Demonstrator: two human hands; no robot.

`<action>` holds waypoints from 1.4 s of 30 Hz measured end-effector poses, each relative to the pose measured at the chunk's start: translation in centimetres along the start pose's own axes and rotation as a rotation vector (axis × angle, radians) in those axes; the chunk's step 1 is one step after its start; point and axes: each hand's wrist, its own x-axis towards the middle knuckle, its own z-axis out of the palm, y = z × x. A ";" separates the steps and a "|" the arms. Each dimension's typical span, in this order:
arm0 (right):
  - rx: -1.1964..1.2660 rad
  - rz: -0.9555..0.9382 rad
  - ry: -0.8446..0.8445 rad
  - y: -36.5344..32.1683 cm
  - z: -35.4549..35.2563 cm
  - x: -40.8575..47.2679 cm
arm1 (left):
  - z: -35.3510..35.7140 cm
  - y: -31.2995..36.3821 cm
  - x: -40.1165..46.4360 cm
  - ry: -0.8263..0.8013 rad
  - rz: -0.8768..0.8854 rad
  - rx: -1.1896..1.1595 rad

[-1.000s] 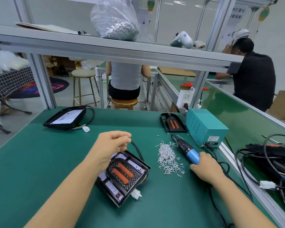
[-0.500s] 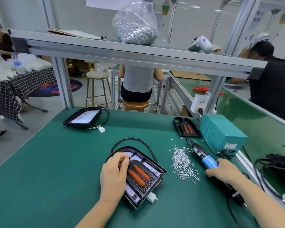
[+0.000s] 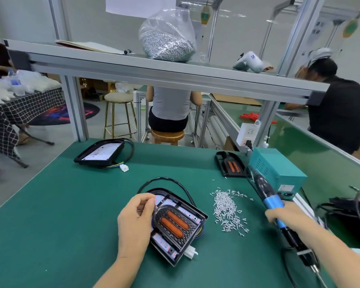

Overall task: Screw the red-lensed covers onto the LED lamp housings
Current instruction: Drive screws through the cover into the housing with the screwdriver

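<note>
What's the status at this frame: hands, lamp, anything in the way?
Left hand on lamp housing, fingers curled at cover. Right hand grips electric screwdriver, off the lamp. Loose screws beside it; nothing in the way.

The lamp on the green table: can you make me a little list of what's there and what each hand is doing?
lamp housing: black, flat on the green table, in front of the person
red-lensed cover: sits on the housing, two red lenses up
left hand: rests on the cover's left edge, fingers curled at its top corner
right hand: grips the blue electric screwdriver, tip pointing away
loose screws: pile between lamp and screwdriver
spare cover: beside the teal box, far right
other housing: far left, uncovered
</note>
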 end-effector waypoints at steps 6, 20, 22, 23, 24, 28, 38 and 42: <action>0.522 -0.204 -0.129 -3.1 -2.9 -3.5 | 0.2 2.7 0.0 -0.101 -0.239 -0.399; 1.627 -0.638 -0.260 -10.4 1.8 -12.6 | 1.3 5.7 -3.6 -0.444 -0.577 -0.762; 1.698 -0.674 -0.277 -11.1 3.0 -13.3 | 1.3 5.9 -3.8 -0.447 -0.609 -0.809; 1.720 -0.688 -0.289 -11.5 3.5 -13.6 | 1.2 5.9 -3.8 -0.446 -0.625 -0.828; 1.732 -0.700 -0.299 -11.8 3.9 -13.8 | 1.2 6.0 -3.9 -0.448 -0.639 -0.845; 1.717 -0.725 -0.306 -12.4 5.3 -14.3 | 1.0 6.1 -3.9 -0.437 -0.662 -0.894; 1.651 -0.751 -0.290 -12.4 6.2 -14.2 | 0.7 6.3 -3.8 -0.403 -0.643 -0.913; 1.650 -0.750 -0.290 -12.4 6.3 -14.2 | 0.5 6.2 -3.9 -0.404 -0.643 -0.911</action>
